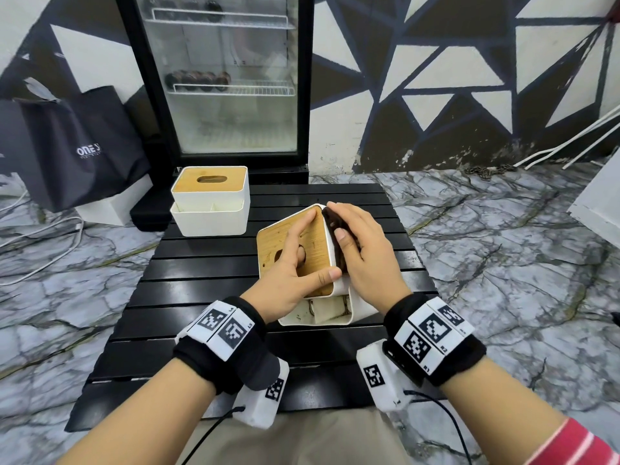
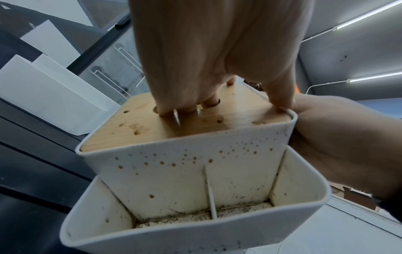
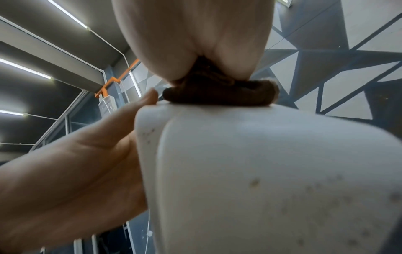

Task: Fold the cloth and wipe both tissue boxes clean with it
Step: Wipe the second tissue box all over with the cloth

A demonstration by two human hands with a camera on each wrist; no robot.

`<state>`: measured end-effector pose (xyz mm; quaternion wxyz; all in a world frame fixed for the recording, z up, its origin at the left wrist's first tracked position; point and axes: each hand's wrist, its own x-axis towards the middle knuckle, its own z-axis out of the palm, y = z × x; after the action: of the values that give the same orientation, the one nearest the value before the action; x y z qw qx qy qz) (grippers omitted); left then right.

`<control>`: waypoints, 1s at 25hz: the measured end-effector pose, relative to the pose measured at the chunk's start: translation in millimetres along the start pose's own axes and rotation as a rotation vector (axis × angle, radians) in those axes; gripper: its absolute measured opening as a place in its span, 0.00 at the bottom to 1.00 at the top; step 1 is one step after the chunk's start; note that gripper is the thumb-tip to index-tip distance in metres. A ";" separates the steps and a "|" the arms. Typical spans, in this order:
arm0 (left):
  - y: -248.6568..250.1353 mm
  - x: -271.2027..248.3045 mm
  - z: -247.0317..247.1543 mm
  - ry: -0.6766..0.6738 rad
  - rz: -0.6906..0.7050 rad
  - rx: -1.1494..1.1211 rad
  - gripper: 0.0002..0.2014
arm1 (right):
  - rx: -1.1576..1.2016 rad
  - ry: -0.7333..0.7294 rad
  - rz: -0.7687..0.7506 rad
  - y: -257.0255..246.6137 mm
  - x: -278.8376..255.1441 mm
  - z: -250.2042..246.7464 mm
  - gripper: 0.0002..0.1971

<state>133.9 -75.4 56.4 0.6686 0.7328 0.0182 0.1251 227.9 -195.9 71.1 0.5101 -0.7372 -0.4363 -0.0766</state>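
Cloth [image 1: 335,226], dark brown and folded into a thick pad, was pressed against the right side wall of the near tissue box [image 1: 330,308] by the right hand [image 1: 364,253]. That hand's fingers lay over the pad and held it flat to the white wall; the right wrist view showed the cloth [image 3: 219,93] bunched between the palm and the box's upper edge.

Near tissue box sat tilted on the black slatted table [image 1: 201,273], its wooden lid [image 1: 292,229] turned toward the camera, front pocket facing the person. Left hand [image 1: 295,263] gripped it: thumb along the lid's lower right corner, fingers spread on the wood, some fingertips [image 2: 208,103] hooked into the lid's oval slot. Left wrist view showed brown speckles over the white front wall [image 2: 174,165] and dark grime along the bottom of the divided pocket.

Second tissue box [image 1: 211,203] stood upright at the far left of the table, well apart from both hands, lid level, untouched.

Behind the table: a glass-door fridge [image 1: 218,78] and, on the floor to the left, a black bag [image 1: 77,149].
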 end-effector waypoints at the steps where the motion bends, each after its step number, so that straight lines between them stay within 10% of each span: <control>1: 0.6 0.0 -1.0 0.000 -0.010 -0.004 0.41 | 0.001 -0.014 0.009 1.4 3.6 -1.8 0.20; 25: 1.7 -11.0 -8.9 0.101 -0.025 0.011 0.40 | -0.047 0.040 0.031 9.7 -31.6 12.8 0.20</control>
<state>121.2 -69.1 56.9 0.6642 0.7290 0.0617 0.1536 211.4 -204.2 40.8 0.5024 -0.7539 -0.4129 -0.0935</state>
